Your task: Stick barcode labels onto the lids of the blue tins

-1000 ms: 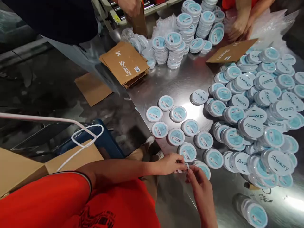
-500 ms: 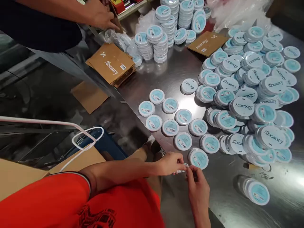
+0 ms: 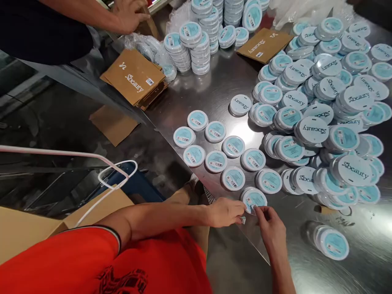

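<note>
The left hand (image 3: 226,212) sits at the lower edge of a round blue-labelled container (image 3: 254,200), its fingers (image 3: 237,216) curled over a small white slip (image 3: 243,220) just below the container; whether they grip the slip, I cannot tell. The right hand (image 3: 269,232) reaches up from the bottom of the frame, its fingertips (image 3: 259,210) pinched together on the container's lower rim. The container lies at the end of loose rows on a stainless steel table (image 3: 214,90), just left of a large heap of similar containers (image 3: 312,130). At upper left, a co-worker's hand (image 3: 128,16) hangs near flattened cardboard mailers (image 3: 133,75).
</note>
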Demonstrator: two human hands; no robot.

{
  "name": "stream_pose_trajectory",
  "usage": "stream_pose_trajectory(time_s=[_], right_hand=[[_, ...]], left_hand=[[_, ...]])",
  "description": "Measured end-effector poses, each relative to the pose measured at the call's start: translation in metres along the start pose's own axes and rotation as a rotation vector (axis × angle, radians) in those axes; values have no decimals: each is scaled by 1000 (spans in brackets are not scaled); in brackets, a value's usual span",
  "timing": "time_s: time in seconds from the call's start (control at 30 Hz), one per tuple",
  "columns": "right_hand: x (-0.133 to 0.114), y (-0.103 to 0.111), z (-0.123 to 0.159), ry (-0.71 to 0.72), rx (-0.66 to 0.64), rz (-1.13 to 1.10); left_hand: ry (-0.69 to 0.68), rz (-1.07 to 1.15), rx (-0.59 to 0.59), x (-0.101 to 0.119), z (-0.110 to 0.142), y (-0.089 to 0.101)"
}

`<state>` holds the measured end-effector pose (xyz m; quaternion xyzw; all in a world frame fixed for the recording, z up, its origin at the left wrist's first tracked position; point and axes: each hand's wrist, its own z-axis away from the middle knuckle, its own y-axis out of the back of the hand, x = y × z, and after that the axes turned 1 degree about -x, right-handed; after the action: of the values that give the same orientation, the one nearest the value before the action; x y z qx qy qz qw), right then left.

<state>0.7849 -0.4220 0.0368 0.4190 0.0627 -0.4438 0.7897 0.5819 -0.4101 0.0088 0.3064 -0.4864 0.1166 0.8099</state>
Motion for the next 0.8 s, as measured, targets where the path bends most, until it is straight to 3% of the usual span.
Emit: stream_pose_trajectory(time_s=[0.1,0.27,0.53,0.8], right_hand=[[-4,-3,-3,30,-9,26],[-4,-4,-5,62,-27,36],[1,-7,-11,65,-15,101],[0,-18,-10,84,57,283]], left_hand=[[-76,-122,23,-5,-5,-8],[-68,-235,17,-7,-6,-12],[-66,-105,18,-2,-6,-9],[-66,-246,-86,7,-7,-12]])
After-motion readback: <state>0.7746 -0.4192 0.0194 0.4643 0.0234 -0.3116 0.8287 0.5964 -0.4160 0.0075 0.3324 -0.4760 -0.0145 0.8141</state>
